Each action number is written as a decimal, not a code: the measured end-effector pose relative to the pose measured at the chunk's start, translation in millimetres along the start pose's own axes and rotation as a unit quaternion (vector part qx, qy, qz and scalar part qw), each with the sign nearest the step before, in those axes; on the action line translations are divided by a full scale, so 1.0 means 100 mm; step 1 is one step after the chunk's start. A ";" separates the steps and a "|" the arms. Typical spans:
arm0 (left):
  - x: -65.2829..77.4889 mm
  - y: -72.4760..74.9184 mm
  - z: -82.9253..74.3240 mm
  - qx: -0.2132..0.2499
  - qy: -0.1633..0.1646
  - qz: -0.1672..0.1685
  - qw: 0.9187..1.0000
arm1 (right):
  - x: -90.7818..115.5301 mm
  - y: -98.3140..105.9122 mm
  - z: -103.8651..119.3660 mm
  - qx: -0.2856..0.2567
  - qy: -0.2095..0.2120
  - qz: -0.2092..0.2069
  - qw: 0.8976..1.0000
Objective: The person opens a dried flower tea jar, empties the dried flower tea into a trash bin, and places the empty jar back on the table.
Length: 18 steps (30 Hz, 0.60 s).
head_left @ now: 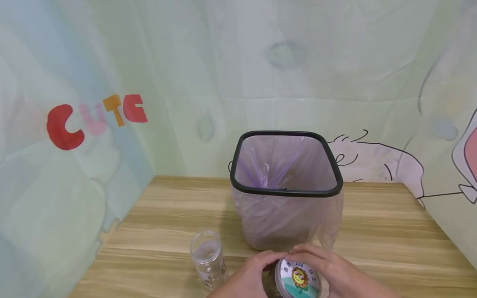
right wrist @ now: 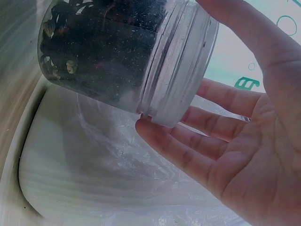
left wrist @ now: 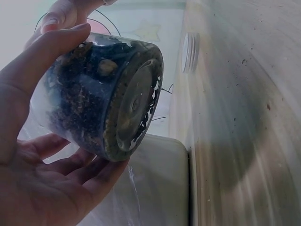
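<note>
A clear jar of dark, dried, crumbly bits is held tilted above the table, near the front of the bin. My left hand grips its body, thumb on one side and fingers on the other. The jar's lid carries a sunflower sticker and faces up toward the head view. Around the edge of this lid curl the thumb and fingers of my right hand. The right wrist view shows the lid seated on the jar's neck, over the ridged collar. Part of the jar is hidden behind the left hand.
Behind the hands stands a bin with a dark rim and a thin purplish liner. A clear cup with printed marks is left of the hands. On the wooden table lies a white round lid. Printed cloth surrounds the table.
</note>
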State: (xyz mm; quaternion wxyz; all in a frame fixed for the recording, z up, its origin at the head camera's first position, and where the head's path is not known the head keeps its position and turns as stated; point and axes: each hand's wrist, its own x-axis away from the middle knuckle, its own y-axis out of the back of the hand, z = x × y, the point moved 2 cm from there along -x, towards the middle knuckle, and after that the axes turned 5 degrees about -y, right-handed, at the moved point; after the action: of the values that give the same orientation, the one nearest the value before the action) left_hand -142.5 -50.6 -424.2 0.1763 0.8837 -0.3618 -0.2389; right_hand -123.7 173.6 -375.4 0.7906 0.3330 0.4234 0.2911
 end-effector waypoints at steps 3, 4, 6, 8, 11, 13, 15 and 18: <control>0.00 0.01 0.00 0.002 0.003 0.001 1.000 | 0.00 0.00 0.00 -0.008 -0.003 0.005 1.000; 0.01 0.02 0.00 -0.002 0.003 0.001 1.000 | 0.00 0.00 0.00 -0.013 -0.003 0.007 1.000; 0.01 0.02 -0.01 -0.008 0.003 0.002 1.000 | 0.00 0.00 0.00 -0.026 -0.005 0.011 1.000; 0.01 0.03 -0.01 -0.013 0.000 0.004 1.000 | 0.00 0.00 0.00 -0.039 -0.005 0.014 0.999; 0.01 0.03 -0.01 -0.019 -0.006 0.005 1.000 | -0.01 0.00 0.01 -0.055 -0.002 0.019 0.998; 0.01 0.04 -0.01 -0.020 -0.014 0.006 1.000 | -0.01 0.00 0.02 -0.048 0.013 0.015 0.999; 0.00 0.04 -0.01 -0.018 -0.021 0.007 1.000 | -0.02 0.01 0.03 -0.040 0.025 0.013 0.999; 0.00 0.05 -0.01 -0.020 -0.031 0.008 0.999 | -0.02 0.02 0.04 -0.014 0.028 0.013 0.999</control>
State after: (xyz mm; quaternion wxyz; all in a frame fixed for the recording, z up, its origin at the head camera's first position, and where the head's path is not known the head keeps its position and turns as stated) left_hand -144.8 -53.9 -421.2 0.1848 0.8693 -0.3693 -0.2715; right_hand -121.5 172.0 -371.0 0.7793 0.3186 0.4371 0.3165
